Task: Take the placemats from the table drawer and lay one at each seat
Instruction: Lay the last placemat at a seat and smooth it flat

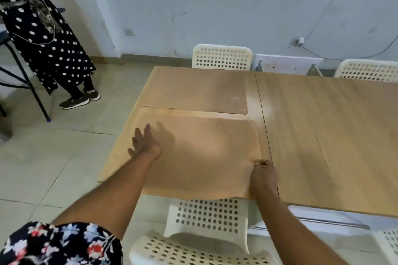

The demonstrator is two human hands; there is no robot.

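A tan cork placemat (204,153) lies at the near left seat of the wooden table (323,135). Its front edge hangs slightly over the table's edge. My left hand (144,144) rests flat on the mat's left side with fingers spread. My right hand (263,175) pinches the mat's right edge between thumb and fingers. A second cork placemat (193,90) lies flat at the far left seat, apart from the near one.
White perforated chairs stand at the near seat (206,228), the far seat (221,57) and the far right (366,70). A person in a dotted dress (43,34) stands on the tiled floor at the left, beside a black metal frame (28,79).
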